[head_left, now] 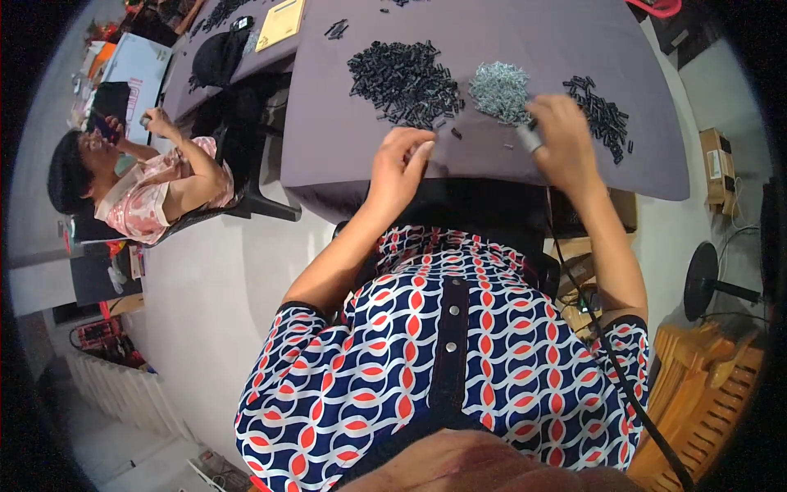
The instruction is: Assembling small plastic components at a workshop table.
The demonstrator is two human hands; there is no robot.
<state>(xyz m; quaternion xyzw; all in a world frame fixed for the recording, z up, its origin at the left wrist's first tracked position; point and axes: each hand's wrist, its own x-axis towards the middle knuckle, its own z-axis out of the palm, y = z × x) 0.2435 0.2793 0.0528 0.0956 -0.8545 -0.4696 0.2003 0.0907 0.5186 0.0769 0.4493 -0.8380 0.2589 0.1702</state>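
One silver pile [500, 90], two big black piles [402, 82] on surface [320, 123]. Left hand [402, 160]: grip together, contents unclear. Right hand [564, 135]: blurred, can't tell.

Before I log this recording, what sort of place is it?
Likely an indoor workroom, perhaps domestic: a grey cloth-covered table bears heaped small black tubular pieces and small silvery pieces; slatted brown wooden furniture stands nearby.

Indoor illumination is moderate; the floor [221, 303] reads bright. Fisheye distortion curves outer edges (the rim darkens to black). The right hand [566, 143] shows slight blur.
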